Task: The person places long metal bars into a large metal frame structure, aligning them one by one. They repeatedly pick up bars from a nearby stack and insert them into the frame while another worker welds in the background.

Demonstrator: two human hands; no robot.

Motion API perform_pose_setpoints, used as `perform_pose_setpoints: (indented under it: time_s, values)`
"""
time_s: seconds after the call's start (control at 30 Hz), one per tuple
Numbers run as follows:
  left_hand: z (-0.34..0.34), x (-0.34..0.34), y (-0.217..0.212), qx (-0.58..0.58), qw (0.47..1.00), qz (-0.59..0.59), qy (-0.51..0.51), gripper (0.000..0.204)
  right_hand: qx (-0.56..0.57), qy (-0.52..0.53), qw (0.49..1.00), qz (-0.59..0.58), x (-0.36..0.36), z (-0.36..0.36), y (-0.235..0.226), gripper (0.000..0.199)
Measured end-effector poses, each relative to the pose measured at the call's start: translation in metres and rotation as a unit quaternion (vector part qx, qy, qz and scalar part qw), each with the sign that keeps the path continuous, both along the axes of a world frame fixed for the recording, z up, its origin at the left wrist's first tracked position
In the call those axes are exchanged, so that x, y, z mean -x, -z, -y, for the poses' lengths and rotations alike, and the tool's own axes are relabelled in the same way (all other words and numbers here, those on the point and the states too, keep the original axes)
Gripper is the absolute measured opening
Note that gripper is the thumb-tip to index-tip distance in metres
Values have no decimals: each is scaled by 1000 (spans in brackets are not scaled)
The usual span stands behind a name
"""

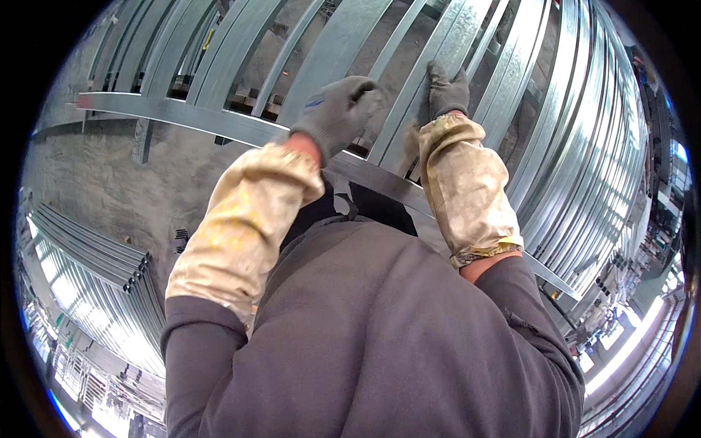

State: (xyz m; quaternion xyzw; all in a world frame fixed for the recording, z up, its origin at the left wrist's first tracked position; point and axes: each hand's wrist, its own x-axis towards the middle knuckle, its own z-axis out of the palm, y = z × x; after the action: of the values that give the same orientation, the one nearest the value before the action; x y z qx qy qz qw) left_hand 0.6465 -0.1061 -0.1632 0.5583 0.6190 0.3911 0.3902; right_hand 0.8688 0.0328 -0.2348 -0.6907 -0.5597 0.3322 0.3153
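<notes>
Both my hands wear grey work gloves, with stained cream sleeve guards over the forearms. My left hand (342, 115) is closed and slightly blurred, its fingers curled above a wide galvanized steel profile (332, 55); whatever it may hold is hidden. Farther right, my right hand (448, 91) lies against the edge of another long steel profile (423, 91), its visible fingers apart. The near ends of these profiles meet a steel crossbar (193, 117) that runs in front of my body.
More parallel steel profiles (577, 139) crowd the right side. At the lower left stands a stack of shiny metal profiles (95, 252) on the grey concrete floor (124, 182). Gaps between the bars show dark supports underneath. A bright light strip (628, 343) appears at the lower right.
</notes>
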Motion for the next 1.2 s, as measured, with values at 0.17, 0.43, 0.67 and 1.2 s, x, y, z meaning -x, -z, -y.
perform_pose_setpoints:
  time_s: [0.17, 0.43, 0.67, 1.2]
  values:
    - [74, 48, 9, -47, 998, -1, -49, 24, 0, 1, 998, 62, 13, 1, -7, 78]
    - [99, 47, 48, -176, 972, -155, 4, 14, 8, -4, 988, 152, 4, 0, -3, 79]
    - [102, 48, 49, -175, 983, -47, 34, 29, 222, 4, 974, 45, 25, 16, -79, 87]
    - [17, -38, 4, 140, 976, 156, 63, 40, 184, -6, 978, -99, 5, 4, -83, 87]
